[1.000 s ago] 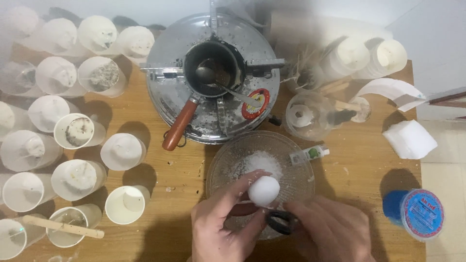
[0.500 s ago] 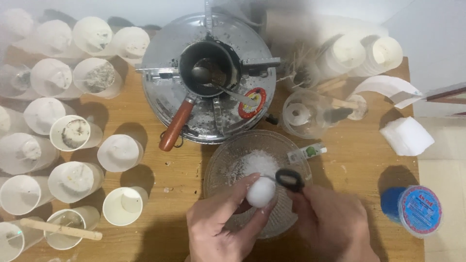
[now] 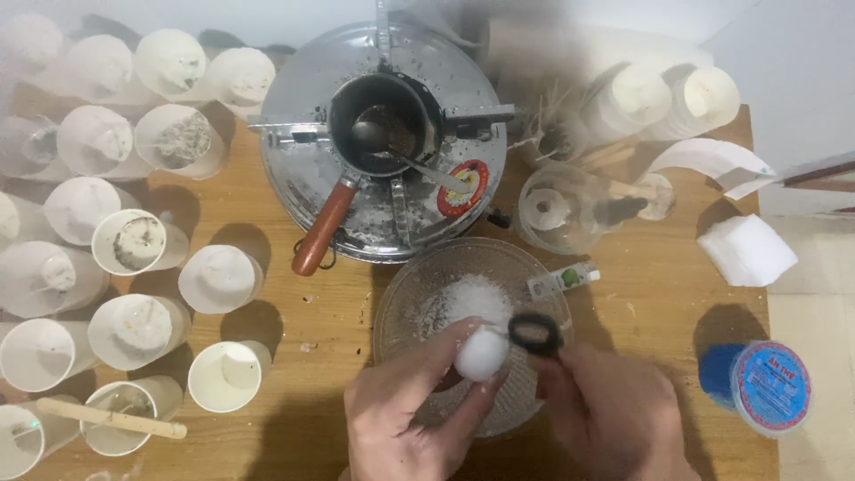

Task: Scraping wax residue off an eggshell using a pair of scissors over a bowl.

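Your left hand (image 3: 401, 419) gripped white ball (image 3: 481, 354) at fingertips, over glass bowl (image 3: 410, 294). Your right hand (image 3: 614, 414) closed on black scissors (image 3: 534, 334), touching ball's right side. Best kept ball steady above bowl, snipped in small bites, fingertips clear of blades.

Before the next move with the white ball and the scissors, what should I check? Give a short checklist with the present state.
1. Left hand grips white ball: ok.
2. Ball is over the glass bowl: ok.
3. Right hand holds black scissors: ok.
4. Scissor blades open or closed: cannot tell, hidden.
5. Fingers clear of the blades: cannot tell.
6. Small pot sits apart from both hands: ok.
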